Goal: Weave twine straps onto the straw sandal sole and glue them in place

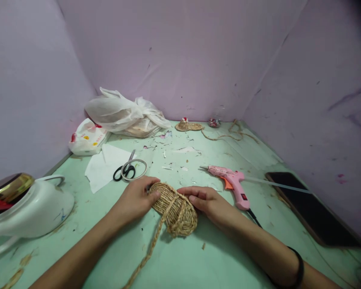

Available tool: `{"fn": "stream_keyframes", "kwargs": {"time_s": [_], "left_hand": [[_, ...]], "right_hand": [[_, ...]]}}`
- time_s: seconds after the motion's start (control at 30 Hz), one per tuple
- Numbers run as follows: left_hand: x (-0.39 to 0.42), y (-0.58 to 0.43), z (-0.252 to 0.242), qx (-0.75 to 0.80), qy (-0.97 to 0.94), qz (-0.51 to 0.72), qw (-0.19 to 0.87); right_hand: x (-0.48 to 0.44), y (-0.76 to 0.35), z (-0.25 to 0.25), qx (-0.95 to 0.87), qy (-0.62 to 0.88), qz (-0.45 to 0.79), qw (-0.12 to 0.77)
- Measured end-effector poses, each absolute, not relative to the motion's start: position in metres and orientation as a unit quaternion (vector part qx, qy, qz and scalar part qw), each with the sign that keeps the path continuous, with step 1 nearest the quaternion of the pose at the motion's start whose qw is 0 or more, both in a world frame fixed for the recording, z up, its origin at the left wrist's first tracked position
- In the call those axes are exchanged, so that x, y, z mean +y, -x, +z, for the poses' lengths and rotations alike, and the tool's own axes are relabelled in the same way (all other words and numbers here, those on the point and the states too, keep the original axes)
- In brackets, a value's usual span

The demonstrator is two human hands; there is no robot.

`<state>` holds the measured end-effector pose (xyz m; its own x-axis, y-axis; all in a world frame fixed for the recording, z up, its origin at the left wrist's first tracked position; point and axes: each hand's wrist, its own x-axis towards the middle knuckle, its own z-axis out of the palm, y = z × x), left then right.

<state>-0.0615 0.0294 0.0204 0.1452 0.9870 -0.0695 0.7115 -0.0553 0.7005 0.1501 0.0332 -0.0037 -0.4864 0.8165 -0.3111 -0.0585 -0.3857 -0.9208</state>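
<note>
A small woven straw slipper (175,210) lies on the green table (198,257) in front of me. My left hand (136,198) grips its far left end, fingers curled over the rim. From the right, my right hand (209,200) presses on the slipper's upper edge with fingers together. A braided straw cord (147,253) runs from the slipper's strap down toward the table's near edge.
A pink glue gun (233,185) lies right of my hands, a dark phone (308,206) farther right. Black scissors (124,170) and a tape ring (134,169) lie on white paper (102,168). Plastic bags (123,114), another straw slipper (188,126) and a white container (30,208) are around.
</note>
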Motion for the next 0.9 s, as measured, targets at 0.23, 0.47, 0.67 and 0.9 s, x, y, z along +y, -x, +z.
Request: {"fn": "stream_keyframes", "kwargs": {"time_s": [0.23, 0.47, 0.67, 0.9], "left_hand": [[0.028, 0.062, 0.019, 0.626, -0.545, 0.243, 0.503], [0.023, 0.057, 0.021, 0.61, -0.403, 0.249, 0.635], [0.021, 0.054, 0.023, 0.626, -0.4, 0.264, 0.615], [0.022, 0.054, 0.024, 0.647, -0.557, 0.185, 0.487]], "right_hand": [[0.032, -0.15, 0.001, -0.385, 0.393, 0.777, 0.306], [0.033, -0.152, 0.016, -0.285, 0.328, 0.836, 0.336], [0.036, -0.154, 0.019, -0.261, 0.356, 0.824, 0.356], [0.038, -0.152, 0.004, -0.374, 0.422, 0.758, 0.329]]}}
